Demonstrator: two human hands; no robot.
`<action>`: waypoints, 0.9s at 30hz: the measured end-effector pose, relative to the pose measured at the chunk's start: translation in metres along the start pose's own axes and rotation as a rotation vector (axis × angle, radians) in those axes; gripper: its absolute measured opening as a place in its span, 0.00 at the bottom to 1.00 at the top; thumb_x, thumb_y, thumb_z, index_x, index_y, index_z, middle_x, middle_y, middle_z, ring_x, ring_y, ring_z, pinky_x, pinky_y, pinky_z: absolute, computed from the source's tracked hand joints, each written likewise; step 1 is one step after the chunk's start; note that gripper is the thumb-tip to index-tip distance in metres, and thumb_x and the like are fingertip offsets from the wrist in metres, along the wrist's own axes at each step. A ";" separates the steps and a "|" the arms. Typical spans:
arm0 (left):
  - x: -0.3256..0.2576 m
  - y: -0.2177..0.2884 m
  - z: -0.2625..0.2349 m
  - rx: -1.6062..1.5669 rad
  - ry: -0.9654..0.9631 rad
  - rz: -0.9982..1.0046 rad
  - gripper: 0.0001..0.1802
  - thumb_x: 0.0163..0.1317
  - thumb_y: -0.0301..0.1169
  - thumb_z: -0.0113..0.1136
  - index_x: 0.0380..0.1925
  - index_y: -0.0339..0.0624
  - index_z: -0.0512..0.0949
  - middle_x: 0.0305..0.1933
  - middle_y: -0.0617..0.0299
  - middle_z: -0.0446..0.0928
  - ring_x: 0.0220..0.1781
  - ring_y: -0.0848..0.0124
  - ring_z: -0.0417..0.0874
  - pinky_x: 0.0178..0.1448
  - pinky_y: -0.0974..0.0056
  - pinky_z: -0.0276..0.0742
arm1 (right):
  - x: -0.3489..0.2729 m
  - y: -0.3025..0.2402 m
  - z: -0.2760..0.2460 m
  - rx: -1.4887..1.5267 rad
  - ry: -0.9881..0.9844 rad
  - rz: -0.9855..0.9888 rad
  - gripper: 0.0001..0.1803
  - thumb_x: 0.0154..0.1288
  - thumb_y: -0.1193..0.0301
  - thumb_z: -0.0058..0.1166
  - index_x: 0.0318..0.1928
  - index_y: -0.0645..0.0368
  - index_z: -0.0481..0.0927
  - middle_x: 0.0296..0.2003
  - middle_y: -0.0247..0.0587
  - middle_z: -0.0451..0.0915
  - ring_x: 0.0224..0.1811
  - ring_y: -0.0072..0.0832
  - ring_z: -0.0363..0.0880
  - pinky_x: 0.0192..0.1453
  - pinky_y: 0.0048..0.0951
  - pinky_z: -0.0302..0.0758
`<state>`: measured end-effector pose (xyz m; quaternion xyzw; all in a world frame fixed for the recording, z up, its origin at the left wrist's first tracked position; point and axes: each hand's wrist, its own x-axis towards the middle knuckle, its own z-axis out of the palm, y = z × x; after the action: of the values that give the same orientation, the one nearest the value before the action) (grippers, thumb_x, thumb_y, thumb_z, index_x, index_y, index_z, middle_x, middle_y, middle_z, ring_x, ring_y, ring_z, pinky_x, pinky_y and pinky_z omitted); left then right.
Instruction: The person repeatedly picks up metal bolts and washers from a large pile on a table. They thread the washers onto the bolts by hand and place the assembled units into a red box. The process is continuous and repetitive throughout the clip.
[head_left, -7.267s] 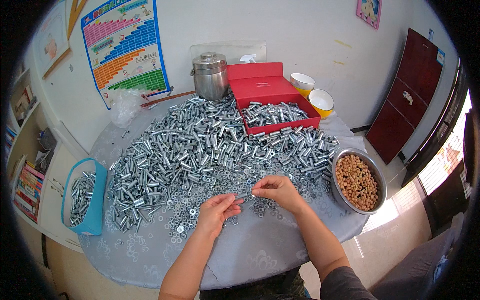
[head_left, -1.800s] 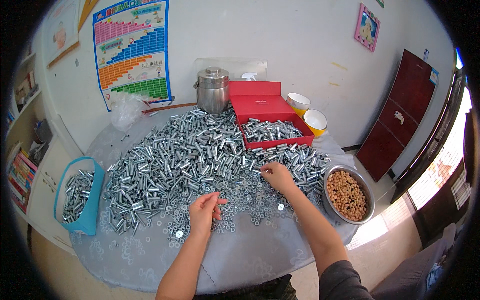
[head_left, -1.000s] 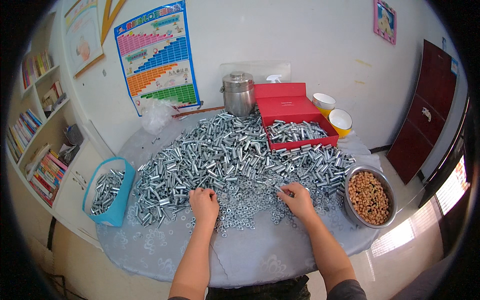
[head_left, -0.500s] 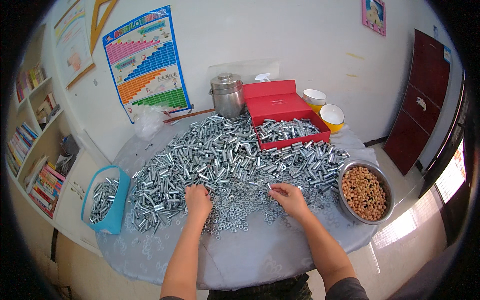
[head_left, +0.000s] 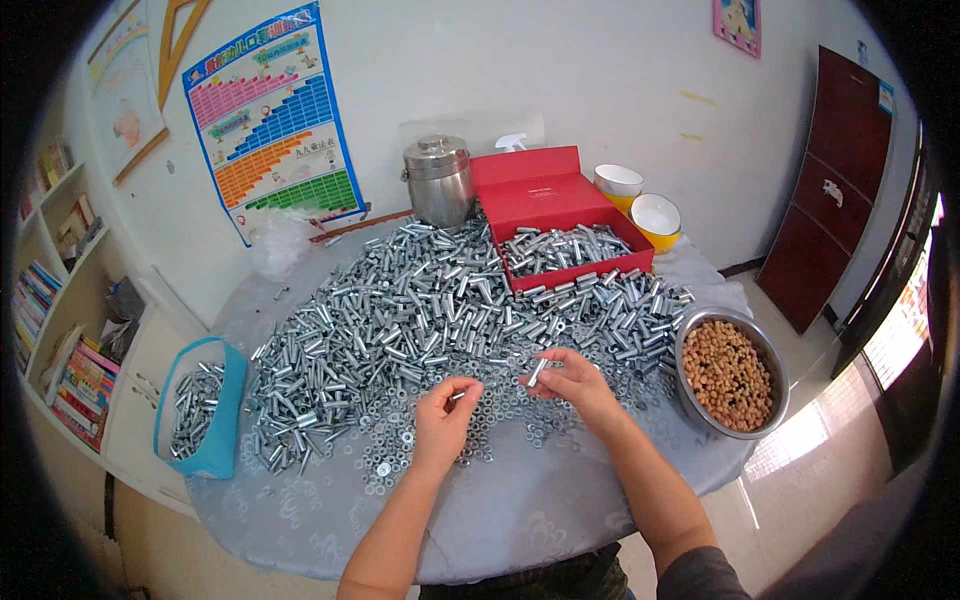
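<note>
Right hand (head_left: 575, 385) is pinching a short silver metal sleeve (head_left: 537, 372) above the table (head_left: 520, 510); left hand (head_left: 445, 420) is gripping a small washer (head_left: 458, 396). At 12 o'clock, a red box (head_left: 560, 215) is holding sleeves; at 3 o'clock, a steel bowl (head_left: 730, 375) is holding brownish pieces.

A short silvery metal sleeve (head_left: 537, 372) is pinched upright-tilted above scattered washers (head_left: 455, 440), just before the pile.

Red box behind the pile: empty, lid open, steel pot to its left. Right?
Not empty. The head view shows the red box holding a heap of metal sleeves. Its lid is open, and the steel pot stands to its left.
</note>
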<state>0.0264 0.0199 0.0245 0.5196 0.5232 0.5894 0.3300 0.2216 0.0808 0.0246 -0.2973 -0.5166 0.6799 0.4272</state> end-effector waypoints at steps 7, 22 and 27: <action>-0.009 -0.008 0.007 -0.161 -0.089 -0.258 0.08 0.60 0.31 0.54 0.30 0.38 0.76 0.15 0.75 0.62 0.14 0.87 0.56 0.17 0.77 0.51 | -0.003 0.005 0.008 0.022 -0.042 -0.054 0.11 0.58 0.77 0.52 0.41 0.59 0.68 0.40 0.41 0.77 0.42 0.26 0.75 0.47 0.26 0.72; -0.018 0.003 0.016 -0.519 -0.285 -0.451 0.10 0.65 0.37 0.46 0.38 0.42 0.66 0.19 0.74 0.59 0.16 0.86 0.54 0.18 0.77 0.51 | -0.007 0.027 0.028 -0.123 -0.181 -0.110 0.09 0.53 0.81 0.56 0.36 0.61 0.75 0.35 0.33 0.76 0.39 0.19 0.74 0.43 0.21 0.71; -0.015 0.000 0.014 -0.512 -0.214 -0.443 0.09 0.64 0.34 0.47 0.37 0.42 0.66 0.20 0.73 0.59 0.16 0.86 0.54 0.18 0.77 0.51 | -0.010 0.006 0.024 -0.538 -0.079 -0.213 0.12 0.49 0.75 0.61 0.38 0.58 0.78 0.33 0.33 0.77 0.33 0.20 0.74 0.39 0.21 0.71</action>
<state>0.0436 0.0099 0.0188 0.3527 0.4209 0.5580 0.6222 0.2038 0.0606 0.0251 -0.3174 -0.7227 0.4809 0.3817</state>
